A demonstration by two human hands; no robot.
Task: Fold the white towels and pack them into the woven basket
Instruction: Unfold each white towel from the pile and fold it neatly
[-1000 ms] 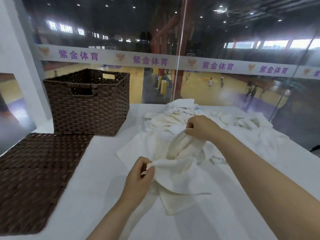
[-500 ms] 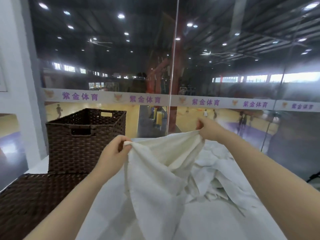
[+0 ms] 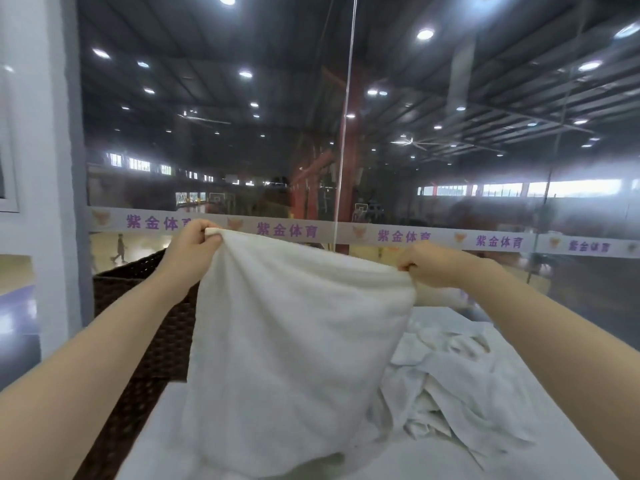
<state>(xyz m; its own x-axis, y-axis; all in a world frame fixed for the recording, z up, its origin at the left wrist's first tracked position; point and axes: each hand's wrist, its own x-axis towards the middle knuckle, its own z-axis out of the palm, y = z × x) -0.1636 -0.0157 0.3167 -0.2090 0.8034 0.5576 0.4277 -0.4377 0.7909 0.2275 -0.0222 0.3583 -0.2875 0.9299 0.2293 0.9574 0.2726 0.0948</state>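
A white towel (image 3: 291, 344) hangs spread out in front of me, held up by its top corners. My left hand (image 3: 188, 251) pinches the left corner and my right hand (image 3: 429, 265) grips the right corner. The towel's lower edge reaches down to the white table (image 3: 502, 459). A heap of crumpled white towels (image 3: 450, 379) lies on the table to the right, behind the raised one. The dark brown woven basket (image 3: 166, 327) stands at the left, largely hidden by my left arm and the towel.
A flat dark woven lid or mat (image 3: 114, 427) lies on the table in front of the basket. A glass wall (image 3: 349, 133) rises right behind the table, with a white pillar (image 3: 38, 168) at the left.
Both hands have lifted one towel off the heap and drawn its corners apart, so it now hangs spread out. My view has tilted upward.
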